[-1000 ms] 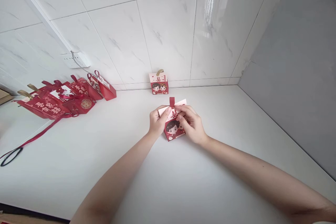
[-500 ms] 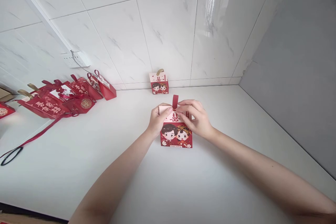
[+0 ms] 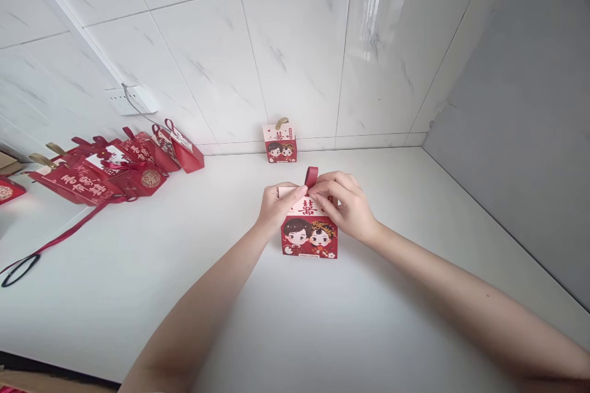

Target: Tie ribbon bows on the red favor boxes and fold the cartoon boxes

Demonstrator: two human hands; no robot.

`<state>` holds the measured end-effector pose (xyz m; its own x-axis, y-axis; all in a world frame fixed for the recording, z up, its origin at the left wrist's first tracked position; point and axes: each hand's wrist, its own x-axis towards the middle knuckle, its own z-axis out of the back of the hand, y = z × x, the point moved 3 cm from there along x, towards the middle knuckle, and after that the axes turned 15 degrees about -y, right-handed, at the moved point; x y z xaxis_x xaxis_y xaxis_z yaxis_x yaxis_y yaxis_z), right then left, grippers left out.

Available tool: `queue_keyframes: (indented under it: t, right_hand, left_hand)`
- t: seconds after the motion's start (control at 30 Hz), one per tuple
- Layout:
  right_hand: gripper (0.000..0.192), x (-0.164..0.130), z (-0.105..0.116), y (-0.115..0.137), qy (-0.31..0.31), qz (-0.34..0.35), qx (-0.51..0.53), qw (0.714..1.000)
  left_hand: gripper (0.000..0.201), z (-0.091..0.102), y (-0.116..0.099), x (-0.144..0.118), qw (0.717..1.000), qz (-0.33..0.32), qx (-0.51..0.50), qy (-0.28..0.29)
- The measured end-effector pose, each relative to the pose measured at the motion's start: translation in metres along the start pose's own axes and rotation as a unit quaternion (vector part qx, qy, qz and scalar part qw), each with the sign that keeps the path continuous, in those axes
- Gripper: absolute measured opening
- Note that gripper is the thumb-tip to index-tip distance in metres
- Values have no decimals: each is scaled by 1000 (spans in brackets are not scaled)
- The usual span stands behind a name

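Observation:
A red and cream wedding gift box [image 3: 309,237], printed with two cartoon faces, stands upright on the white table. From its top rises a loop of red ribbon [image 3: 311,176]. My left hand [image 3: 280,204] grips the box's upper left edge, thumb across the front near the ribbon's base and the other fingers hidden behind. On the other side, my right hand [image 3: 345,201] pinches at the ribbon's base, thumb and fingertips close together. The spot where the ribbon enters the box is partly covered by my fingertips.
A similar box with a gold ribbon [image 3: 280,142] stands by the tiled wall. Several red gift boxes [image 3: 87,181] are grouped at the left, with a long red ribbon and black loop [image 3: 21,270] trailing forward. A socket [image 3: 131,100] is on the wall; a grey panel [image 3: 520,129] borders the right.
The ribbon loop has turned and tilted slightly to the right, now showing its opening. Both hands keep nearly the same places on the box, and the view has shifted slightly.

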<state>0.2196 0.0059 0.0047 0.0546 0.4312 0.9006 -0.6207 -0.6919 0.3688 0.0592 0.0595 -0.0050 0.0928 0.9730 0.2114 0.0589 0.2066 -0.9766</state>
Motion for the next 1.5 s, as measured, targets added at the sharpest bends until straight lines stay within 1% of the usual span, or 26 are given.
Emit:
queue_keyframes:
  t: [0.07,0.13,0.23,0.4,0.53,0.6,0.7,0.8,0.87,0.97,1.03,1.27,1.43,1.5]
  right_hand:
    - [9,1,-1,3,13,-8,4,1000]
    - [10,1,-1,4,20,-30,9,999]
    - [9,-1,-3,4,19,-59,13,998]
    - [7,-4,-4,0,-1,-52,59,997]
    - [3,-7,-6,-3,-12,-102,101,990]
    - [3,-8,-7,-3,-20,-140,111,984]
    - [10,-10,-8,-5,-31,-225,128,965]
    - [24,-11,-9,-9,-37,-292,172,940]
    - [29,-11,-11,-11,-20,-330,206,921]
    - [27,-12,-14,-13,14,-379,240,893]
    - [27,-12,-14,-13,10,-385,245,890]
    - [26,-14,-15,-9,-6,-361,240,901]
    - [25,-14,-15,-12,9,-357,252,899]
    - [24,-13,-13,-13,16,-345,234,909]
  left_hand:
    - [32,2,-3,2,998,-38,42,-7]
    - [33,3,-4,3,996,-59,64,-12]
    - [33,3,-2,4,996,-63,67,-12]
    - [33,2,-1,3,995,-66,65,-19]
    - [30,3,-4,2,995,-83,57,-3]
    - [27,4,-6,2,993,-100,69,6]
    - [27,4,-7,2,989,-109,99,3]
    - [26,3,-6,2,988,-110,111,4]
    - [25,3,-6,2,987,-111,114,7]
    - [24,3,-6,2,987,-113,113,8]
    - [24,4,-7,2,986,-120,115,10]
    - [28,4,-16,0,977,-147,151,20]
    - [30,6,-12,1,982,-128,134,44]
    - [30,7,-10,2,983,-120,131,47]
